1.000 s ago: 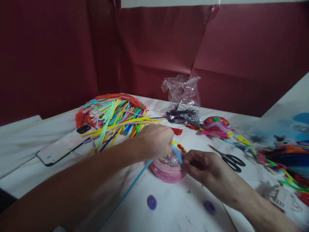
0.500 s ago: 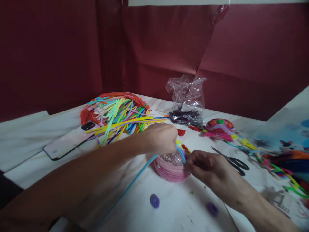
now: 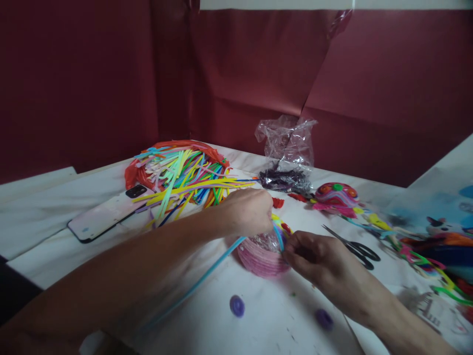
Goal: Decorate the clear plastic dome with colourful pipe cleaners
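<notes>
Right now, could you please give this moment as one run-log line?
left hand: curled over pink round piece; right hand: at its edge, by blue strip; nearby: black scissors, two purple discs

Craft workspace, probably: coloured strips (image 3: 192, 187) heaped left of centre, scissors (image 3: 349, 243) right, maroon sheeting (image 3: 251, 64) across upper frame.

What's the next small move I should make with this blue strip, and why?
I'd probably press the blue strip along the edge of the pink round piece with your right hand: it arcs there between that hand and your left hand, while a long blue length trails toward the lower left. Your left fingertips are hidden, so that grip is unclear.
</notes>
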Motion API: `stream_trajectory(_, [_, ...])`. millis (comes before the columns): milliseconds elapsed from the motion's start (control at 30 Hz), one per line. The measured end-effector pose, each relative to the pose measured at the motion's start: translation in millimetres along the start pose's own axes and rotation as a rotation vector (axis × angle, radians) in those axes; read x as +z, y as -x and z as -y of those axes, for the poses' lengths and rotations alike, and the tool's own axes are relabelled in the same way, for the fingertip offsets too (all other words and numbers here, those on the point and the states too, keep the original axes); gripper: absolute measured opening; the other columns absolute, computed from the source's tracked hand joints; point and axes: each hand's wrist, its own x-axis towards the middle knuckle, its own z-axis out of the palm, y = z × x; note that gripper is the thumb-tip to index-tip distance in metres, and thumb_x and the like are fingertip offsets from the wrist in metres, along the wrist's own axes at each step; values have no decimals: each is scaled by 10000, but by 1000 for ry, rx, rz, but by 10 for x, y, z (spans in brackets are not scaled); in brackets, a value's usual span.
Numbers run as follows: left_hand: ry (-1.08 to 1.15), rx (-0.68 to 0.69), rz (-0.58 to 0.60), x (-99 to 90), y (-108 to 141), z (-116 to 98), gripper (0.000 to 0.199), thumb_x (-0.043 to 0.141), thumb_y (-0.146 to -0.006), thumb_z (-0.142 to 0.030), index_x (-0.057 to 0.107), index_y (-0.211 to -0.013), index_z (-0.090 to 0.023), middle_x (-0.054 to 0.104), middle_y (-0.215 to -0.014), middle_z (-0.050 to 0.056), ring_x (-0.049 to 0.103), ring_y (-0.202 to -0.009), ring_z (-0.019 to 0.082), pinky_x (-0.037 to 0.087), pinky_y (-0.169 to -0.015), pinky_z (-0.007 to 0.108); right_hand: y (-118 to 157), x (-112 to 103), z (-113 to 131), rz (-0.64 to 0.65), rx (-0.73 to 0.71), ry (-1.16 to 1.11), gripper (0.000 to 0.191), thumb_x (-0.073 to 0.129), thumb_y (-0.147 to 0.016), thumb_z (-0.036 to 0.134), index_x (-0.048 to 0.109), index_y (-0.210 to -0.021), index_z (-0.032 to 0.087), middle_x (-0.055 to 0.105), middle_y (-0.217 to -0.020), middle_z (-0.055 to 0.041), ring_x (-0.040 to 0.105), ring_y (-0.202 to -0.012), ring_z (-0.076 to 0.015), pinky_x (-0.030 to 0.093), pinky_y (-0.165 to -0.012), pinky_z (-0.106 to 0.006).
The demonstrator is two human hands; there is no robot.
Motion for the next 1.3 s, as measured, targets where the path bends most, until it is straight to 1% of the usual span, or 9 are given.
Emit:
stream_trajectory(133, [20, 31, -8, -6, -3, 28, 156, 520, -629, -149, 666, -687, -147, 676, -670, 42, 599, -618, 154, 349, -490, 233, -6, -3, 7, -13, 1, 9, 289, 414, -738, 429, 458, -638, 162, 447, -589, 6, 392, -536, -133, 304, -455, -194])
stream_trajectory(367, [69, 121, -14, -4, -42, 120, 132, 544, -622, -149, 658, -686, -165, 668, -679, 15, 579, -604, 134, 365, -510, 222, -1, -6, -7, 4, 20, 20, 300, 425, -754, 442, 471, -658, 161, 459, -598, 5, 387, -534, -135, 293, -451, -200])
stream_trajectory(500, [107, 146, -12, 6, -53, 155, 123, 537, -623, -146, 651, -666, -163, 661, -661, 10, 578, -599, 129, 367, -504, 211, -15, -29, 8, 12, 14, 6, 305, 431, -776, 437, 495, -680, 154, 485, -617, -2, 415, -556, -140, 318, -468, -195])
stream_trajectory(667, [147, 156, -12, 22, -65, 181, 135, 533, -619, -142, 653, -678, -158, 660, -661, 10, 572, -590, 123, 360, -492, 204, -55, -60, 55, -46, -32, -61, 333, 468, -786, 444, 527, -675, 136, 490, -594, -14, 405, -532, -130, 321, -445, -176])
stream_trajectory(800, [168, 170, -21, 32, -68, 199, 138, 536, -621, -150, 659, -685, -158, 660, -663, 10, 573, -600, 125, 361, -496, 203, -118, -44, 86, -78, -32, -98, 292, 468, -747, 411, 542, -700, 132, 508, -577, -13, 381, -478, -111, 305, -412, -169])
stream_trajectory(900, [176, 182, -21, 29, -59, 204, 135, 542, -619, -145, 662, -680, -160, 659, -653, 7, 571, -601, 126, 365, -503, 205, -165, -23, 103, -73, -19, -124, 267, 458, -725, 392, 527, -678, 138, 520, -559, -17, 394, -458, -108, 321, -408, -168])
stream_trajectory(1000, [182, 184, -20, 21, -46, 202, 131, 547, -627, -135, 665, -679, -160, 662, -654, 5, 570, -604, 124, 371, -516, 206, -201, -4, 113, -53, 13, -154, 260, 451, -714, 394, 509, -702, 140, 508, -525, -12, 415, -430, -110, 326, -386, -164])
stream_trajectory(1167, [188, 144, -19, 14, -39, 194, 123, 565, -660, -152, 680, -706, -152, 659, -646, 11, 575, -604, 129, 377, -526, 213, -219, 6, 122, -49, 49, -199, 272, 463, -675, 406, 478, -722, 138, 500, -511, -7, 433, -410, -102, 336, -369, -146])
stream_trajectory(1300, [186, 130, -20, 10, -39, 200, 124, 569, -657, -152, 681, -709, -155, 653, -644, 5, 574, -604, 129, 371, -522, 214, -215, 4, 113, -46, 90, -241, 304, 471, -669, 430, 450, -774, 145, 482, -487, 13, 434, -372, -103, 316, -326, -132])
